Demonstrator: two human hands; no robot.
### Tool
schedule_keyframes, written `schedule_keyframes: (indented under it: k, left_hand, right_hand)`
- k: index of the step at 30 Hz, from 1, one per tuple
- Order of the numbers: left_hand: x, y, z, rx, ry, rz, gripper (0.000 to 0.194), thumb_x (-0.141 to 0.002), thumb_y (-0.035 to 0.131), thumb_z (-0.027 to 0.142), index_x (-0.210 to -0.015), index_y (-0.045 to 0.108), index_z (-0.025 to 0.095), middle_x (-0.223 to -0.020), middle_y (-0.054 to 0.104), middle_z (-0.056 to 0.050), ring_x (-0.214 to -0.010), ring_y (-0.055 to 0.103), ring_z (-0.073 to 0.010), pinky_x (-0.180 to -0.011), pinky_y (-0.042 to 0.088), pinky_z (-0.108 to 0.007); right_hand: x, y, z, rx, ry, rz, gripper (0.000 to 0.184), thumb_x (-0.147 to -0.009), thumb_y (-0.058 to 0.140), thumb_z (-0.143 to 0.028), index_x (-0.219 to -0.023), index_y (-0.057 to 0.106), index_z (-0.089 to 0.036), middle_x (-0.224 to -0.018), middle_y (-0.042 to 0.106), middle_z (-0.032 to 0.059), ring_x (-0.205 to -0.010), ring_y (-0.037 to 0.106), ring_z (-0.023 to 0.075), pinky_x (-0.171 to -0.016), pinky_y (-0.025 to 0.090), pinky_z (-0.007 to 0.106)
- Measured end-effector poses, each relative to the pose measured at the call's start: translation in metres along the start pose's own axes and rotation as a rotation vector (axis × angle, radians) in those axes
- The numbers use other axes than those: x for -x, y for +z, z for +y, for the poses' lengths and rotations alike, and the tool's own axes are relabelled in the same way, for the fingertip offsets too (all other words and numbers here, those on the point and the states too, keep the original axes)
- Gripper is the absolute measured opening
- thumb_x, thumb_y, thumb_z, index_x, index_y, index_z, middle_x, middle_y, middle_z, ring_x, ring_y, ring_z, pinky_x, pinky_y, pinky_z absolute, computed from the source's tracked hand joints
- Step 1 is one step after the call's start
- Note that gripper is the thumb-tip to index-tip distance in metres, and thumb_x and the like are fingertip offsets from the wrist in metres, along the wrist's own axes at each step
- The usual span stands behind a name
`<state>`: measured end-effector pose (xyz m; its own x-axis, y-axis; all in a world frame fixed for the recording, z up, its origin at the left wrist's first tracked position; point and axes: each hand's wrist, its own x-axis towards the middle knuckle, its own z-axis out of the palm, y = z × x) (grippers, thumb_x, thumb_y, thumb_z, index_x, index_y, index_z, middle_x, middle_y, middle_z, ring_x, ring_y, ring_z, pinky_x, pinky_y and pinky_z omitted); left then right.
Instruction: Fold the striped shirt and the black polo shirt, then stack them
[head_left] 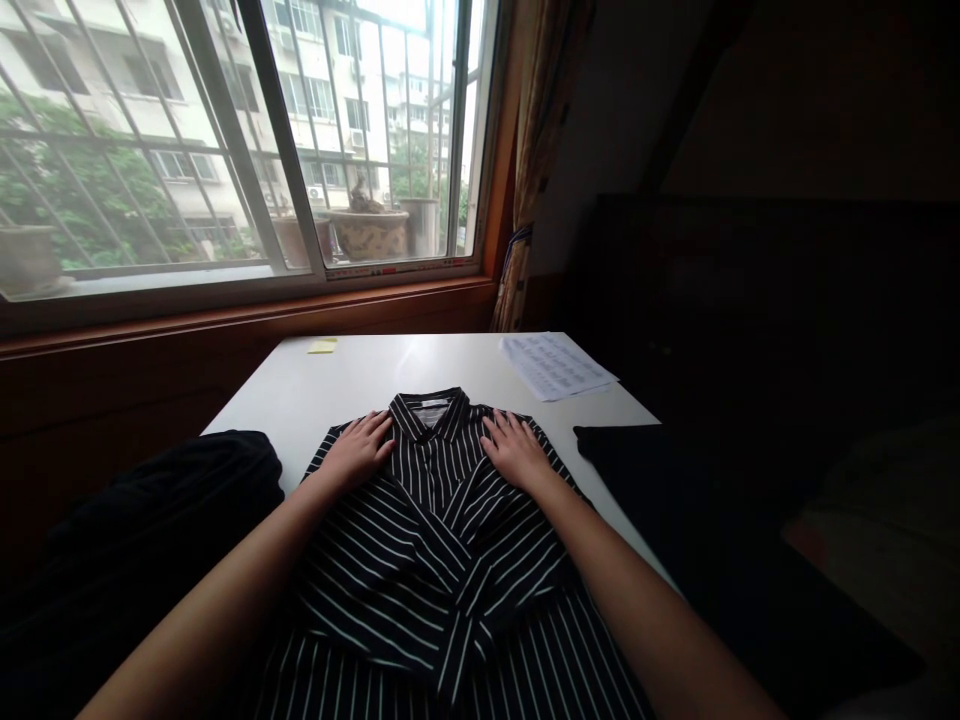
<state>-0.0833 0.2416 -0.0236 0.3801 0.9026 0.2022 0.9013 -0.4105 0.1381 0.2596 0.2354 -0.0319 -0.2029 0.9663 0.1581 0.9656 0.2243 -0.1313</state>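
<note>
A black shirt with white stripes [431, 470] lies front up on the white table, its collar toward the window. Both sleeves are folded inward and cross over the chest. My left hand [358, 447] rests flat on the shirt's left shoulder area, fingers spread beside the collar. On the other side of the collar, my right hand [516, 448] lies flat on the shoulder, its fingers apart. Neither hand grips the cloth. The lower part of the shirt runs out of view at the bottom.
The white table [390, 358] holds a yellow sticky note [322, 346] and printed sheets [556, 366] at its far side. Dark cloth is heaped at the left [165, 510]; another dark cloth [675, 500] lies at the right. Beyond stands a barred window [247, 150] with a curtain [517, 260].
</note>
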Motion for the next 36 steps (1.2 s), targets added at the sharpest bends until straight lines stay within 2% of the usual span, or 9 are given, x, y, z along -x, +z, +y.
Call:
schedule_keyframes:
  k: [3, 8, 12, 15, 17, 20, 25, 36]
  left_hand:
    - [-0.007, 0.007, -0.008, -0.024, -0.082, -0.034, 0.058, -0.101, 0.033, 0.049, -0.154, 0.034, 0.025, -0.161, 0.031, -0.006, -0.15, 0.022, -0.0305, -0.119, 0.02, -0.056]
    - [-0.01, 0.008, -0.012, -0.052, -0.141, -0.066, 0.06, -0.101, 0.03, 0.052, -0.155, 0.03, 0.025, -0.163, 0.025, -0.007, -0.152, 0.017, -0.0299, -0.118, 0.018, -0.06]
    - [-0.009, 0.001, -0.002, -0.079, -0.165, -0.035, 0.059, -0.102, 0.026, 0.048, -0.154, 0.033, 0.02, -0.165, 0.019, -0.009, -0.153, 0.011, -0.0292, -0.119, 0.015, -0.058]
    - [-0.009, -0.001, 0.013, -0.092, -0.148, -0.013, 0.06, -0.103, 0.024, 0.047, -0.155, 0.029, 0.018, -0.166, 0.014, -0.006, -0.154, 0.004, -0.0248, -0.122, 0.01, -0.052]
    - [-0.011, 0.002, 0.022, -0.092, -0.129, -0.033, 0.063, -0.102, 0.025, 0.052, -0.156, 0.028, 0.02, -0.166, 0.015, -0.004, -0.154, 0.006, -0.0236, -0.123, 0.011, -0.05]
    - [-0.016, 0.008, 0.029, -0.086, -0.128, -0.086, 0.068, -0.1, 0.024, 0.061, -0.156, 0.027, 0.022, -0.165, 0.018, -0.003, -0.153, 0.011, -0.0258, -0.122, 0.014, -0.053]
    - [-0.023, 0.014, 0.024, -0.085, -0.149, -0.129, 0.07, -0.099, 0.019, 0.063, -0.158, 0.02, 0.025, -0.165, 0.012, 0.0, -0.153, 0.008, -0.0263, -0.122, 0.013, -0.055]
    - [-0.029, 0.015, 0.018, -0.088, -0.144, -0.154, 0.072, -0.099, 0.014, 0.065, -0.159, 0.016, 0.026, -0.166, 0.008, 0.002, -0.154, 0.005, -0.0256, -0.122, 0.011, -0.055]
  right_hand:
    - [0.0, 0.0, 0.001, -0.002, 0.002, -0.006, 0.059, -0.101, 0.032, -0.051, -0.153, 0.037, -0.025, -0.164, 0.026, 0.0065, -0.151, 0.021, 0.0278, -0.121, 0.016, 0.052]
    - [-0.003, -0.003, 0.002, -0.005, 0.02, -0.009, 0.061, -0.1, 0.034, -0.053, -0.151, 0.041, -0.021, -0.162, 0.03, 0.0089, -0.149, 0.023, 0.0309, -0.12, 0.018, 0.053]
    - [-0.01, -0.011, -0.007, -0.007, 0.023, 0.019, 0.066, -0.101, 0.03, -0.05, -0.152, 0.037, -0.009, -0.162, 0.027, 0.0154, -0.15, 0.021, 0.0311, -0.121, 0.013, 0.051]
    - [-0.017, -0.012, -0.021, -0.021, -0.05, 0.005, 0.068, -0.101, 0.027, -0.051, -0.155, 0.028, -0.01, -0.165, 0.018, 0.0106, -0.152, 0.014, 0.0241, -0.123, 0.007, 0.044]
    - [-0.023, -0.009, -0.031, -0.035, -0.103, -0.045, 0.07, -0.1, 0.027, -0.056, -0.156, 0.029, -0.013, -0.165, 0.019, 0.0069, -0.152, 0.013, 0.0209, -0.123, 0.007, 0.04]
    - [-0.03, 0.0, -0.039, -0.051, -0.117, -0.12, 0.077, -0.098, 0.022, -0.063, -0.156, 0.029, -0.012, -0.165, 0.021, 0.0089, -0.152, 0.014, 0.0222, -0.123, 0.009, 0.041]
    - [-0.036, 0.006, -0.036, -0.062, -0.1, -0.173, 0.085, -0.096, 0.015, -0.069, -0.158, 0.02, -0.011, -0.166, 0.012, 0.0101, -0.153, 0.008, 0.0223, -0.123, 0.005, 0.042]
    - [-0.039, 0.005, -0.035, -0.051, -0.085, -0.195, 0.086, -0.096, 0.013, -0.069, -0.159, 0.017, -0.01, -0.167, 0.009, 0.0089, -0.154, 0.005, 0.0208, -0.123, 0.002, 0.041]
